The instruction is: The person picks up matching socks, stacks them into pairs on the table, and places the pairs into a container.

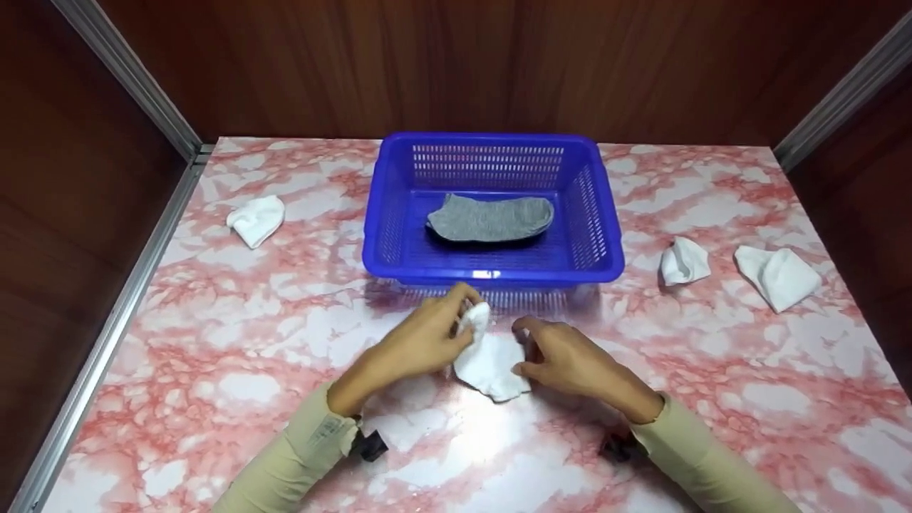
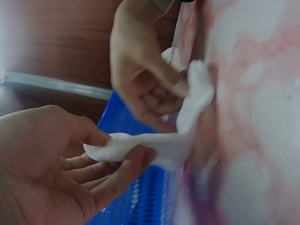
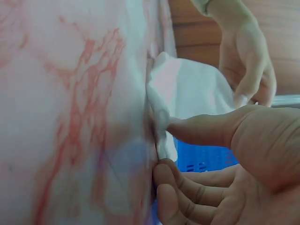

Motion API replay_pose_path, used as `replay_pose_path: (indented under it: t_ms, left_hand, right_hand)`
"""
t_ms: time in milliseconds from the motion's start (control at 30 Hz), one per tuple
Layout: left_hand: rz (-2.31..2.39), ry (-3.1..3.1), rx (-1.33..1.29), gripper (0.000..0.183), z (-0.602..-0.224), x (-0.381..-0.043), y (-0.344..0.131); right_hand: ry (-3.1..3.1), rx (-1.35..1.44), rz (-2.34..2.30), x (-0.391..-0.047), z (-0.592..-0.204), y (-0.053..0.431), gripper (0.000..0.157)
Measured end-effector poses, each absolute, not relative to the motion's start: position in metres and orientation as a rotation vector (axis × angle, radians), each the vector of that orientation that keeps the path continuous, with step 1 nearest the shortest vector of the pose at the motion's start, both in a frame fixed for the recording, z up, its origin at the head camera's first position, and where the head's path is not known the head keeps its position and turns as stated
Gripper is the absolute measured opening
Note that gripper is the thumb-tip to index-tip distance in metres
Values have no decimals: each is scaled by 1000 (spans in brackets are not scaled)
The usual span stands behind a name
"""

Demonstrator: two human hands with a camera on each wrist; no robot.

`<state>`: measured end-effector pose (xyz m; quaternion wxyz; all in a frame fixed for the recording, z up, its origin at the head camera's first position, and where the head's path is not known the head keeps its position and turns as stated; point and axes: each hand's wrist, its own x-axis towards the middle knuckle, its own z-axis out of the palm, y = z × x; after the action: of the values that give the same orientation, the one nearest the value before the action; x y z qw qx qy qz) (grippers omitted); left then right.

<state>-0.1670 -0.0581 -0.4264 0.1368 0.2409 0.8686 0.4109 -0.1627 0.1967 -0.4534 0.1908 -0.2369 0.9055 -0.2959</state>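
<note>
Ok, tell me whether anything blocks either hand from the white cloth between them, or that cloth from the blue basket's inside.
Nothing visible separates the left hand or right hand from the white cloth; both touch it. Toward the inside of the blue basket, its near wall stands in the way, beyond the cloth.

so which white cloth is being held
The cloth in front of the basket, pinched by the left hand; the other three lie untouched, one left of the basket, two right.
</note>
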Motion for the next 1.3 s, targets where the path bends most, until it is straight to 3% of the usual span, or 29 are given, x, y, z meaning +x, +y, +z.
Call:
replay_pose_path:
  t_ms: [133, 433, 633, 767, 900, 1000, 1067, 1200, 1300]
  left_hand:
    - [1045, 2553, 679, 45, -420, -169, -73]
    - [706, 2504, 533, 39, -425, -171, -86]
    - [776, 2529, 399, 20, -437, -176, -83]
    - [853, 2503, 397, 12, -440, -177, -81]
    - [999, 2468, 419, 20, -438, -176, -82]
    - [1070, 2450, 499, 27, -437, -173, -85]
    - [1087, 2445, 577, 24, -437, -171, -87]
    - [1044, 2431, 690, 11, -438, -165, -90]
    - [964, 2437, 700, 22, -441, -163, -88]
  right_hand:
    - [2556, -674, -795, -167, -451, 204, 37]
    - [2654, -603, -701, -171, -441, 215, 23]
    - [2705, -477, -566, -161, -443, 205, 38]
    - [2687, -539, -611, -157, -446, 203, 34]
    - [2629, -668, -837, -157, -443, 208, 24]
    - [2587, -727, -1036, -155, -440, 215, 30]
    - [2563, -739, -1133, -154, -438, 220, 31]
    - [2552, -724, -1124, -153, -440, 228, 19]
    - [2543, -716, -1041, -155, -445, 231, 13]
